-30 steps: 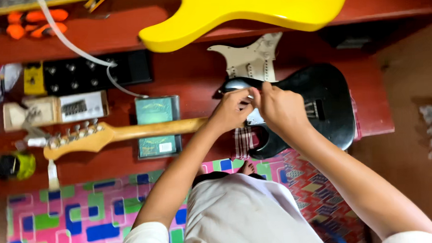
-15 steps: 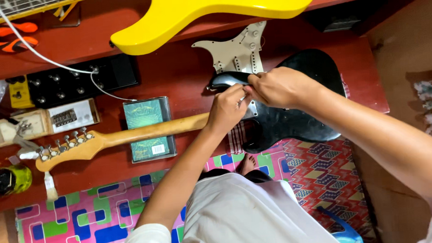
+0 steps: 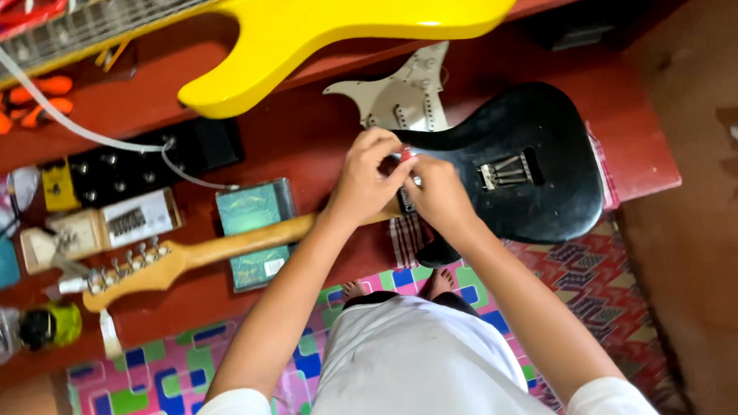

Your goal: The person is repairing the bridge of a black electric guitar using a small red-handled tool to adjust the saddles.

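Cluttered red workbench [image 3: 299, 136] (perhaps wooden)

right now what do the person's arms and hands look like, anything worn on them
Both arms are bare from short white sleeves down. The left hand and right hand wear no gloves; no rings, watch or bracelets show. The shirt is plain white, without visible markings.
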